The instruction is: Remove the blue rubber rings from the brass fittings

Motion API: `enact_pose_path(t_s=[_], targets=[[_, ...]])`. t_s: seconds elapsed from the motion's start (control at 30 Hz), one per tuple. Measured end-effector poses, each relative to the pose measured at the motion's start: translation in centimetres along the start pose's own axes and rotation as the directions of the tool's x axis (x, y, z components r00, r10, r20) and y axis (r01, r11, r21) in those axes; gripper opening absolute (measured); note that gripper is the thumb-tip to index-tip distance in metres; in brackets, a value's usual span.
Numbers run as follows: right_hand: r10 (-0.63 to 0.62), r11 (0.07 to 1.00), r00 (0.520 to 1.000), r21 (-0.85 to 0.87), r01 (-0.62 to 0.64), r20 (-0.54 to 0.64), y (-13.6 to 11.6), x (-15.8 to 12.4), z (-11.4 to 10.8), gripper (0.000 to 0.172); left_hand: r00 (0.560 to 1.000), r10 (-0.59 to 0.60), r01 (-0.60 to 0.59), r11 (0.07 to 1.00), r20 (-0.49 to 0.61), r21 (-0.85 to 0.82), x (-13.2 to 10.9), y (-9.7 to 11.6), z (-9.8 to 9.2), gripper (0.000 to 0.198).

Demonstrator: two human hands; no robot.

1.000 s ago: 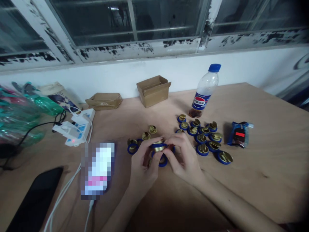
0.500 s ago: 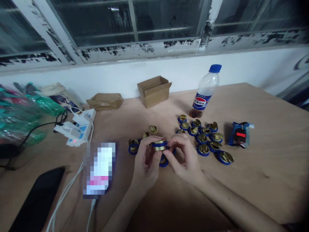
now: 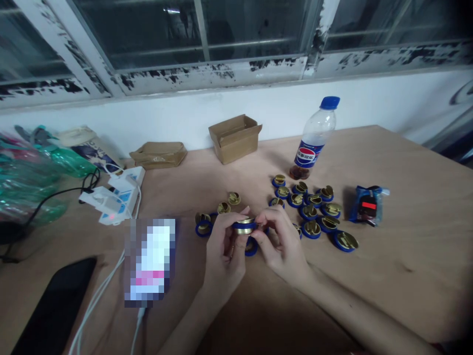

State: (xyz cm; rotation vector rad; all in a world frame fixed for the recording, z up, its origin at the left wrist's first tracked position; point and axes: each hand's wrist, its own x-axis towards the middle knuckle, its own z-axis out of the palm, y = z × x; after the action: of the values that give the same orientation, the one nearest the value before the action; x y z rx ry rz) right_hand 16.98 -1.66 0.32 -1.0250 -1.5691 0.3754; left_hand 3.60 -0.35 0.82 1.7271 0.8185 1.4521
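Between my two hands is a round brass-coloured piece (image 3: 244,230) with a blue ring around it. My left hand (image 3: 224,251) pinches it between thumb and fingers from the left. My right hand (image 3: 284,242) is closed at its right edge, thumb and fingertips against the blue ring. On the table below the hands lies another blue ring (image 3: 251,247), partly hidden. Left of my left hand lie a blue ring (image 3: 204,228) and brass pieces, among them a bare brass disc (image 3: 234,198). Several brass pieces with blue rings (image 3: 311,229) are grouped to the right.
A cola bottle (image 3: 309,143) stands behind the group, with a small blue packet (image 3: 367,206) to the right. An open cardboard box (image 3: 238,143) and a flattened one (image 3: 158,156) are by the wall. Leftward lie a power strip (image 3: 127,190), a lit phone (image 3: 153,261) and a dark phone (image 3: 55,305).
My right fingers have shifted slightly on the ring, and more of the piece's gold upper rim shows. Both hands stay in nearly the same place around it.
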Motion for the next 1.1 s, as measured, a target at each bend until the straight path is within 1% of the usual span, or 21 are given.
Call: enact_pose_path(t_s=[0.13, 0.27, 0.33, 0.4, 0.43, 0.5, 0.6, 0.83, 0.97, 1.1], targets=[[0.016, 1.000, 1.000, -0.005, -0.016, 0.004, -0.14, 0.00, 0.04, 0.011, 1.000, -0.004, 0.004, 1.000, 0.004, 0.002, -0.09, -0.24, -0.05, 0.020], [0.003, 1.000, 1.000, -0.017, -0.004, -0.031, -0.36, -0.07, 0.05, 0.013, 0.998, 0.054, -0.052, 0.997, -0.038, 0.051, 0.08, -0.46, -0.20, 0.022], [-0.021, 0.999, 0.999, -0.037, 0.019, -0.049, -0.45, -0.10, 0.03, 0.014, 0.995, 0.051, -0.051, 0.999, -0.081, 0.001, 0.24, -0.43, -0.19, 0.027], [-0.036, 0.998, 0.997, -0.047, 0.033, -0.062, -0.48, -0.12, 0.01, 0.016, 0.993, 0.014, -0.026, 0.994, -0.115, -0.106, 0.37, -0.33, -0.13, 0.031], [-0.034, 0.998, 0.997, -0.045, 0.031, -0.066, -0.47, -0.13, 0.01, 0.016, 0.992, -0.001, -0.018, 0.988, -0.127, -0.153, 0.42, -0.28, -0.10, 0.032], [-0.025, 0.999, 0.997, -0.035, 0.022, -0.073, -0.44, -0.14, 0.01, 0.016, 0.991, -0.021, -0.005, 0.982, -0.135, -0.190, 0.47, -0.19, -0.07, 0.029], [-0.020, 1.000, 0.997, -0.026, 0.018, -0.074, -0.42, -0.15, -0.01, 0.017, 0.991, -0.020, -0.003, 0.984, -0.129, -0.177, 0.52, -0.09, -0.16, 0.027], [-0.008, 1.000, 0.997, -0.027, 0.006, -0.071, -0.57, -0.17, 0.00, 0.017, 0.992, -0.001, -0.010, 0.997, -0.130, -0.083, 0.68, 0.15, -0.41, 0.026], [0.003, 1.000, 0.997, -0.025, -0.005, -0.071, -0.48, -0.22, 0.04, 0.017, 0.992, -0.018, 0.008, 0.997, -0.125, -0.076, 0.63, 0.13, -0.43, 0.026], [0.014, 1.000, 0.998, -0.014, -0.015, -0.068, -0.41, -0.24, 0.00, 0.017, 0.992, -0.026, 0.013, 0.995, -0.123, -0.103, 0.60, 0.05, -0.47, 0.030]])
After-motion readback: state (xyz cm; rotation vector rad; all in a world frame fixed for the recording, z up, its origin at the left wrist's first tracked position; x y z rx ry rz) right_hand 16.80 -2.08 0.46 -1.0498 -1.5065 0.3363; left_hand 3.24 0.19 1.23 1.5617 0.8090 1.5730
